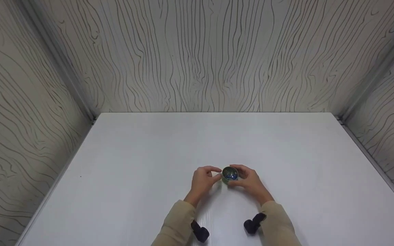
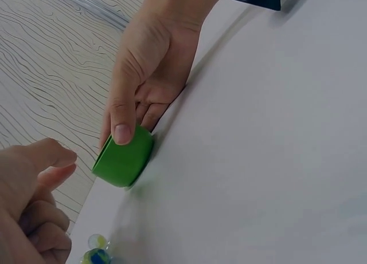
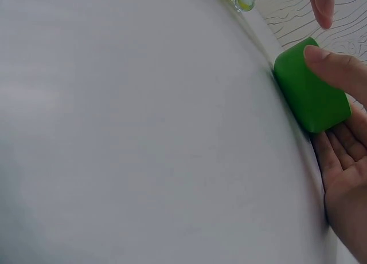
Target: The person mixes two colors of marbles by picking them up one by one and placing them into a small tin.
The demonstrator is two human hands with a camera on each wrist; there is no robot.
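My right hand [image 1: 250, 179] holds a small green cup [image 2: 123, 164], its thumb on the near side and the fingers round the far side. The cup stands upright on the white tabletop. Shiny bluish marbles [image 1: 231, 176] show inside it in the head view. Beside the cup's rim is my left hand [image 1: 202, 179], thumb and forefinger apart and pointing at it, the other fingers bent. Nothing is visible between those fingers. A few clear marbles with coloured cores [image 2: 98, 256] lie on the table near the left hand; in the head view I cannot make them out.
The white table [image 1: 132, 153] stretches out on all sides of the hands. Wood-grain panels [image 1: 197, 54] rise behind it and on both sides. Dark wrist cameras [image 1: 201, 234] hang below the beige sleeves.
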